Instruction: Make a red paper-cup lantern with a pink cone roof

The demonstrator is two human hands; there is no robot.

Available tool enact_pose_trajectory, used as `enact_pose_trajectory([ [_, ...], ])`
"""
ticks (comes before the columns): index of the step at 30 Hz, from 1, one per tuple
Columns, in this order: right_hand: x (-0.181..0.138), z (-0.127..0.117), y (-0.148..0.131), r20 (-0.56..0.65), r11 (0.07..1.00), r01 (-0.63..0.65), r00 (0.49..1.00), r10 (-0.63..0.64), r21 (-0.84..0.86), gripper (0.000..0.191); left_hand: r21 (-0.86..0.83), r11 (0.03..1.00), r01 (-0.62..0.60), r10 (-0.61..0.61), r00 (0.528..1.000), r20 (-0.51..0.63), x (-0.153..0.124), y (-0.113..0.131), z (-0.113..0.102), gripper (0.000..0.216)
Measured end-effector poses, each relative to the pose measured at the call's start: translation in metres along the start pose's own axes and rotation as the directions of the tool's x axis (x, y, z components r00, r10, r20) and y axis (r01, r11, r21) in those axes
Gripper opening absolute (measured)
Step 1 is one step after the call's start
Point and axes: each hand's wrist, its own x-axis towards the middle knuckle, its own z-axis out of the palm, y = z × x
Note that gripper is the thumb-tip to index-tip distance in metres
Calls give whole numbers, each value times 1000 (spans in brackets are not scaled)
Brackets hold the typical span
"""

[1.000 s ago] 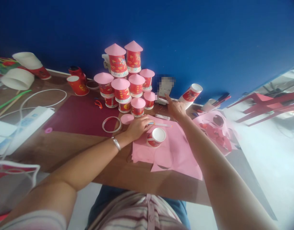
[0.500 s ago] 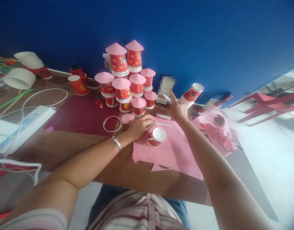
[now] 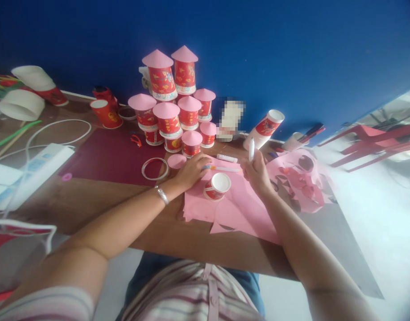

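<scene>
In my right hand point(image 3: 259, 174) is a white marker point(image 3: 251, 150), gripped with its dark tip pointing up. My left hand point(image 3: 193, 171) rests on pink paper point(image 3: 246, 203) with its fingers closed over the left end of a thin pale ruler-like strip point(image 3: 226, 169); the fingers partly hide that end. Between the hands and nearer to me, a short red-and-white paper cup point(image 3: 216, 192) sits on the paper. A white glue-stick-like tube point(image 3: 227, 158) lies just beyond the strip. A small pink disc point(image 3: 176, 161) is beside my left hand.
Several stacked red cups with pink cone roofs point(image 3: 168, 118) stand by the blue wall. A phone point(image 3: 230, 118) leans there, right of them. Farther right are tilted cups point(image 3: 268, 125) and pink scraps point(image 3: 303, 187). A white ring point(image 3: 155, 169) and power strip point(image 3: 34, 178) lie left.
My right hand has drawn back toward me from near the phone, and the marker has turned from sideways to upright. My left hand stays at the strip. The view has shifted slightly.
</scene>
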Motion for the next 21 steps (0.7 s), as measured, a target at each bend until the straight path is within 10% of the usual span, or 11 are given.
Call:
enact_pose_trajectory([
  [16, -21, 8, -28, 46, 948, -113, 993, 104, 298, 65, 52, 996, 79, -74, 993, -87, 0, 2, -1, 31],
  [21, -26, 7, -24, 47, 945, -104, 994, 94, 309, 56, -209, 975, -81, 56, 991, -125, -5, 23, -18, 24],
])
